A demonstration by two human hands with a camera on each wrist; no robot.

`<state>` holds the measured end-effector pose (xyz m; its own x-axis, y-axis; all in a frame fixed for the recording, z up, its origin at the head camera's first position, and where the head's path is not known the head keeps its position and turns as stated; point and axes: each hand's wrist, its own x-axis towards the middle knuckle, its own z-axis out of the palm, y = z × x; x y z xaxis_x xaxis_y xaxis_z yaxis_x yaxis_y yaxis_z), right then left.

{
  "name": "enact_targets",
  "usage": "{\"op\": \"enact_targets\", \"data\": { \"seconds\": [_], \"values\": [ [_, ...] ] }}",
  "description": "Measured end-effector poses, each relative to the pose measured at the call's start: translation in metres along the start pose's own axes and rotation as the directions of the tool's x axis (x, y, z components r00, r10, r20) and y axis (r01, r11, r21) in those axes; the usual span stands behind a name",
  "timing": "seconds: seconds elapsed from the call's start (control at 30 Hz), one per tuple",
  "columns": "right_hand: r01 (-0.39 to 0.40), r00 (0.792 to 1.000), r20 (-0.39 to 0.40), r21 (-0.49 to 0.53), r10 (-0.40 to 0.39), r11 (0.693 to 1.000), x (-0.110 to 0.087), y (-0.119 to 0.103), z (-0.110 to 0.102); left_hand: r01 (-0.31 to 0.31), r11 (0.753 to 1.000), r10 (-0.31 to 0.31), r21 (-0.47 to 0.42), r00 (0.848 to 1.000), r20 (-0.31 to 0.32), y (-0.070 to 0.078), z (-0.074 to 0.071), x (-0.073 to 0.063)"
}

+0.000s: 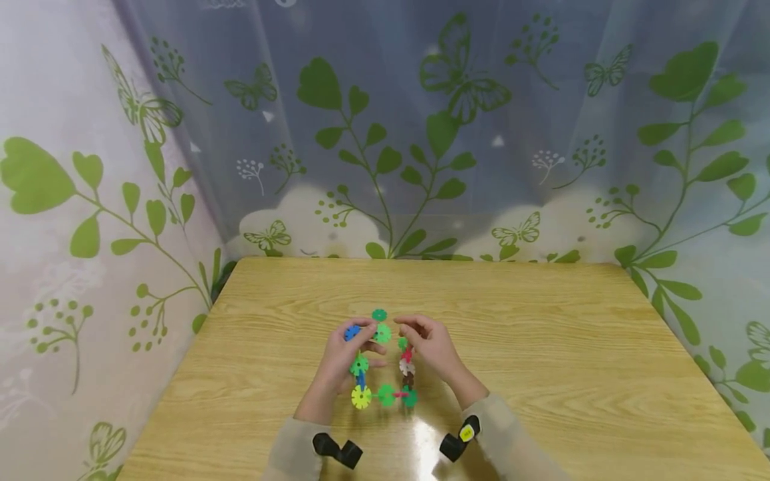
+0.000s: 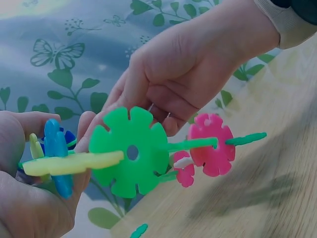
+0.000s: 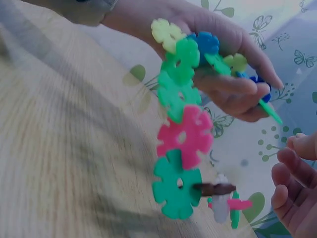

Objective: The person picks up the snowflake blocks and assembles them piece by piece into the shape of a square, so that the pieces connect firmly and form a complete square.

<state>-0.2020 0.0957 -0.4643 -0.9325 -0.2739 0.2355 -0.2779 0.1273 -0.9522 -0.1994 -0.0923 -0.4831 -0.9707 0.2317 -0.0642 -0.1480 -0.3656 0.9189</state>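
Note:
A chain of notched flower-shaped plastic discs (image 1: 361, 397) hangs above the table, bent into an almost complete loop. My left hand (image 1: 337, 357) grips its left side, thumb and fingers pinching near a blue disc (image 1: 351, 332) and a light green end disc (image 1: 381, 333). On the right side run pink, white and brown discs (image 1: 407, 367), topped by a small green end disc (image 1: 402, 343). Close beside that end is my right hand (image 1: 434, 344), fingers loosely bent. In the right wrist view, nothing shows between the fingers of the right hand (image 3: 299, 188).
One loose green disc (image 1: 379, 314) lies on the wooden table (image 1: 541, 374) beyond the hands. A patterned curtain (image 1: 385, 167) hangs behind the table's far edge and at both sides. Each sleeve carries a black wrist device (image 1: 460, 437).

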Motion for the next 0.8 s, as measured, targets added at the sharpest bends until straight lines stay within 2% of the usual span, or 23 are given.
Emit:
{"op": "enact_targets", "data": {
  "seconds": [0.1,0.33,0.6,0.8],
  "values": [
    [-0.024,1.0,-0.019,-0.022,0.023,0.999,0.007,0.004,-0.002,-0.005,1.0,0.006,0.002,1.0,-0.003,0.001,-0.002,-0.001],
    [-0.067,0.997,-0.053,-0.142,0.06,0.988,0.031,0.043,-0.001,-0.005,1.0,0.005,0.018,1.0,-0.004,0.001,-0.004,-0.001],
    [-0.088,0.995,-0.074,-0.301,0.069,0.95,0.056,0.067,0.008,0.01,1.0,-0.01,0.022,1.0,-0.019,-0.001,-0.005,0.0],
    [-0.141,0.99,-0.064,-0.371,0.126,0.918,0.072,0.076,0.013,0.021,1.0,-0.02,0.015,0.999,-0.033,-0.002,-0.005,0.0]
  ]
}}
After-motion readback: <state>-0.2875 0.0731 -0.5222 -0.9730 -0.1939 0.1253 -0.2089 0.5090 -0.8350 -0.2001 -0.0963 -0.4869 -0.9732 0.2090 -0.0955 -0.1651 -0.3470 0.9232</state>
